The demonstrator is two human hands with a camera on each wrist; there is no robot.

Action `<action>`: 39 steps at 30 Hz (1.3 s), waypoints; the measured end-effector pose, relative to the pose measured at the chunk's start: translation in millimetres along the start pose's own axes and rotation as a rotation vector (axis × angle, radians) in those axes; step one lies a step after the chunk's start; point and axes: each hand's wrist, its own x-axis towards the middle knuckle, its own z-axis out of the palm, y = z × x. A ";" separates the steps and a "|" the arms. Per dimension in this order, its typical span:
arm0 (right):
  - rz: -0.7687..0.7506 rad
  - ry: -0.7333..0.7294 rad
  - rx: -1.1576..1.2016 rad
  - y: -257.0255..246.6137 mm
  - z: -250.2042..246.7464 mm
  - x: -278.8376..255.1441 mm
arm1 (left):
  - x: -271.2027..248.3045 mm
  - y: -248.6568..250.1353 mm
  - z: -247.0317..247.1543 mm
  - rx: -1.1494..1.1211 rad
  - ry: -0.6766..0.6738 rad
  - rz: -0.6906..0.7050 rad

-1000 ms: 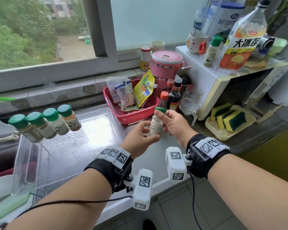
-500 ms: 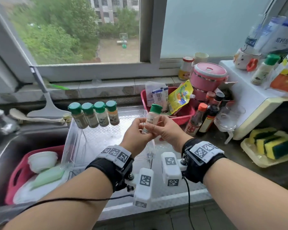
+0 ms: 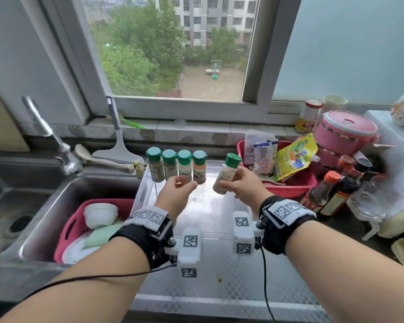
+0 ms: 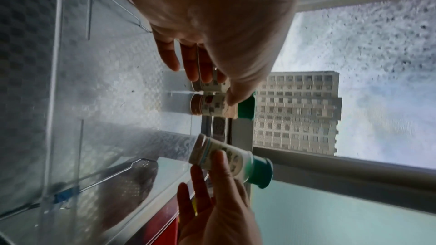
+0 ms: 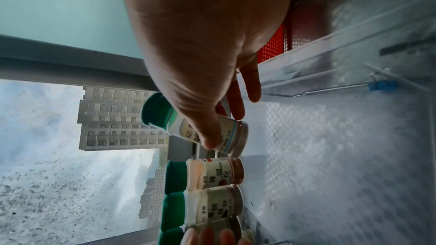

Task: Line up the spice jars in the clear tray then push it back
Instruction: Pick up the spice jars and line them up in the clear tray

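Sink (image 3: pixel 21 206) far left with a pink basin (image 3: pixel 70 227) in it, then the clear tray (image 3: pixel 210 206) on the surface. Four green-capped spice jars (image 3: pixel 177 167) are lined up along its back wall. Left hand (image 3: pixel 175 197) hangs in front of them, grip loose, fingers curled on nothing. Right hand (image 3: pixel 243 187) pinches a fifth jar (image 3: pixel 226 174), tilted, above the tray just right of the row. Red basket (image 3: pixel 292 183) beyond.

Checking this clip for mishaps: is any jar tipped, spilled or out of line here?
Nothing spilled or damaged. Four spice jars stand upright in a row at the back of the clear tray. The fifth jar is merely tilted in the right hand, not yet placed. The left hand is at the row's front.
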 end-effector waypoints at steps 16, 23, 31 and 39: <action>-0.043 0.042 -0.310 0.2 19.7 44.8 | 22.7 2.0 -15.6 -0.203 0.064 -0.171; -0.048 0.018 -0.273 2.2 22.4 50.9 | 26.7 1.8 -16.1 -0.193 0.062 -0.172; -0.059 0.023 -0.240 2.7 27.4 49.4 | 25.9 1.4 -15.0 -0.168 0.041 -0.165; -0.024 0.052 -0.275 1.5 28.3 43.1 | 19.9 -0.2 -15.0 -0.148 0.017 -0.142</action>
